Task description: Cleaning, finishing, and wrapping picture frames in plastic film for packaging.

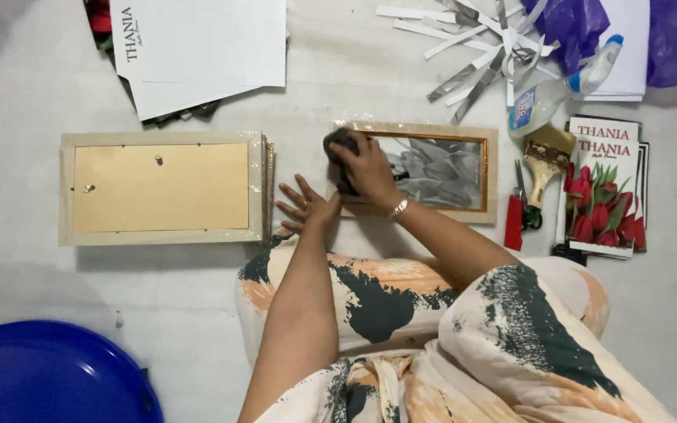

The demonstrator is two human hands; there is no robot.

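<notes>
Head view: we are pressing a dark cloth [340, 149], bunched in our right hand [370, 168], onto the picture frame [432, 172] on the floor, while our left hand [307, 207], fingers spread, is steadying its edge.

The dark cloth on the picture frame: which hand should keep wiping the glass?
Probably the right hand: it presses the dark crumpled cloth on the gold-edged wooden picture frame. The left hand lies flat beside it.

Home framing workspace: picture frames [162, 188], paper strips [464, 39], scissors [520, 207]
</notes>
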